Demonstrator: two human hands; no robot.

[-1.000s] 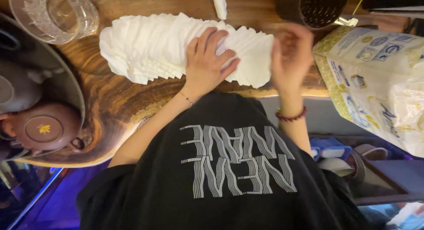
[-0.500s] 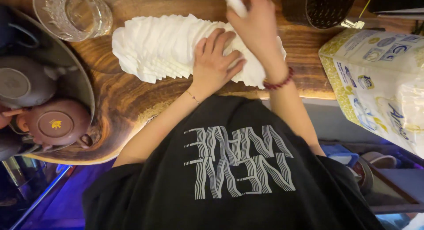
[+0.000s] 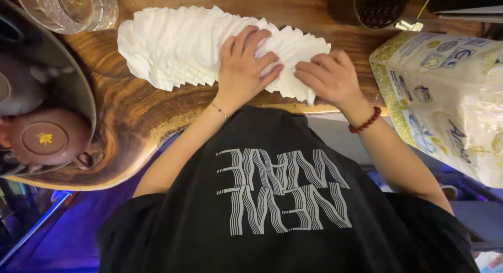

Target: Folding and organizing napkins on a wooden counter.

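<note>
Grip, head view: left hand (image 3: pixel 244 68) lies flat with fingers spread apart, pressing down on the fanned row of white paper napkins (image 3: pixel 178 45); it clamps nothing. Right hand (image 3: pixel 327 76) has its fingers drawn together, pinching the outermost napkin at the row's near right end; a red bead bracelet (image 3: pixel 365 121) sits on that wrist.

Napkins: overlapping folded sheets laid in a long fan along the wooden bench (image 3: pixel 126 126).

Relative to the napkins:
- cut-glass tumbler (image 3: pixel 70 8), just beyond the left end.
- brown clay teapot (image 3: pixel 44 139), on a dark round tray (image 3: pixel 78 89), well to the near left.
- dark perforated cup (image 3: pixel 374 6), beyond the right end.
- printed plastic pack (image 3: pixel 450 95), to the right, apart.

Step in hand, by judgement: seating one more sheet onto the right end. Next move calls for keeping the left palm's pressure, so the fan does not slip while the sheet is aligned.
</note>
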